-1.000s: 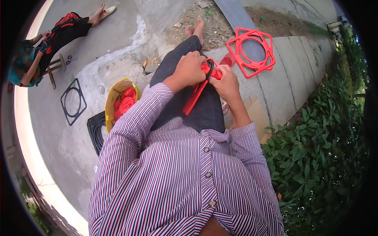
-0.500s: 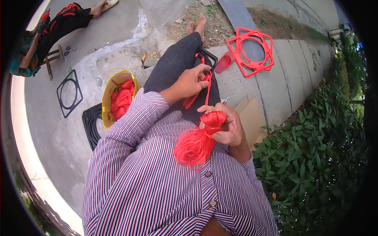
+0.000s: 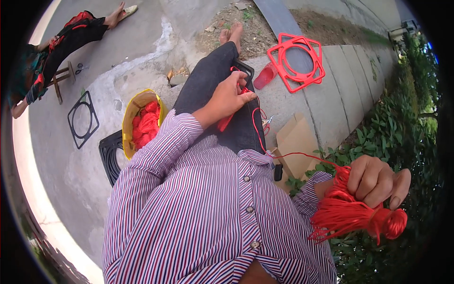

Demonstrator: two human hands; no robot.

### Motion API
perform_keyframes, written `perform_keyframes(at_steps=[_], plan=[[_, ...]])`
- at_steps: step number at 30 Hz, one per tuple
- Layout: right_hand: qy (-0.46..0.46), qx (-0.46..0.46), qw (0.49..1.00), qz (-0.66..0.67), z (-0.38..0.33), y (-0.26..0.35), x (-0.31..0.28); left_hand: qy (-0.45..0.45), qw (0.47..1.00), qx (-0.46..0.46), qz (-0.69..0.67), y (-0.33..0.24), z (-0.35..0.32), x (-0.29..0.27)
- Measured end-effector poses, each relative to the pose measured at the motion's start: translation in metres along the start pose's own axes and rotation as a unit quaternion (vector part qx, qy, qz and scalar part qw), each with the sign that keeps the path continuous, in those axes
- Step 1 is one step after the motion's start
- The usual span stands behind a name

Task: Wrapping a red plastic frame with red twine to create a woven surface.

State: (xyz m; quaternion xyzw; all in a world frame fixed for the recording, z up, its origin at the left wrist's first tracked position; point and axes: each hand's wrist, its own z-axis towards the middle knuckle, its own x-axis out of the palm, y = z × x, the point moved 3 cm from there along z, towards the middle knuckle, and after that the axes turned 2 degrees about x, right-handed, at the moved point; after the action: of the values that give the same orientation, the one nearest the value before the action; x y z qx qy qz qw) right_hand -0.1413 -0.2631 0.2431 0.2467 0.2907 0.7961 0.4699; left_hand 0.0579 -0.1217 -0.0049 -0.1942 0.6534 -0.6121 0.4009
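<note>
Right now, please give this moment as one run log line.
left hand: pinches red cord on lap | right hand: grips red cord bundle, out right | cord: taut

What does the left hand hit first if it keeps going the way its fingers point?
The left hand points right along the lap, fingertips already on the red cord at the black frame. Beyond that, probably the small scissors on the concrete ledge; depth is unclear.

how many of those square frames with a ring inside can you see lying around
3 clearly: a red frame on the concrete ledge ahead, a black frame flat on the pavement at left, and a second black frame partly hidden behind the yellow bag. More may be hidden.
</note>
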Motion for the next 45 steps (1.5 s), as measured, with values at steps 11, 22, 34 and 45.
perform_keyframes(at_steps=[11, 22, 34, 45], plan=[[-0.369, 0.276, 0.879, 0.121, -0.103, -0.163, -0.045, -0.027, 0.976, 0.128, 0.172, -0.019, -0.011, -0.019], [0.047, 0.442, 0.861, -0.247, -0.103, -0.196, -0.026, -0.054, 0.99, 0.105, -0.077, -0.036, 0.025, -0.022], [-0.205, 0.459, 0.759, -0.413, -0.062, -0.267, -0.084, -0.118, 0.984, 0.048, 0.121, 0.023, 0.033, -0.017], [-0.213, 0.204, 0.808, -0.51, -0.053, -0.207, -0.045, -0.066, 0.884, -0.131, -0.443, -0.058, 0.013, -0.018]])
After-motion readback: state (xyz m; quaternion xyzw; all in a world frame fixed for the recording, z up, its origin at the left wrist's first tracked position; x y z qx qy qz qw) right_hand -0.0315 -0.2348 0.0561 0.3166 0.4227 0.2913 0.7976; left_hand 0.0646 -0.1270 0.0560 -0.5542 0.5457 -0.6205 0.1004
